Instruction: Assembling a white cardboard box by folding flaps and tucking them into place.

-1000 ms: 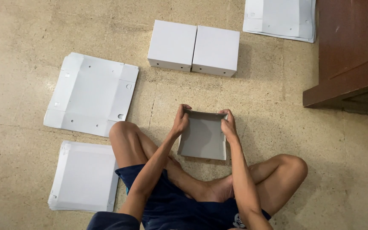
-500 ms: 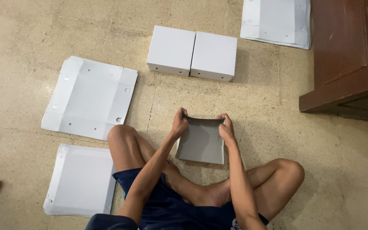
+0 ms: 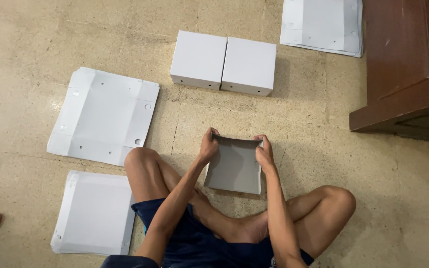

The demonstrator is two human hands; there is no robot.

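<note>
Between my knees on the floor [image 3: 35, 44], my left hand [image 3: 208, 145] and right hand [image 3: 264, 153] each grip a far corner of a half-folded grey cardboard box [image 3: 234, 166]. Beyond it sit two finished white boxes [image 3: 223, 62]; flat blanks [image 3: 103, 116] lie to my left.

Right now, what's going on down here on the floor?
A person sits cross-legged on the tiled floor, gripping a half-folded grey box with the left hand and right hand at its far corners. Two finished white boxes stand side by side ahead. Flat white sheets lie to the left, and more by a wooden cabinet.
</note>
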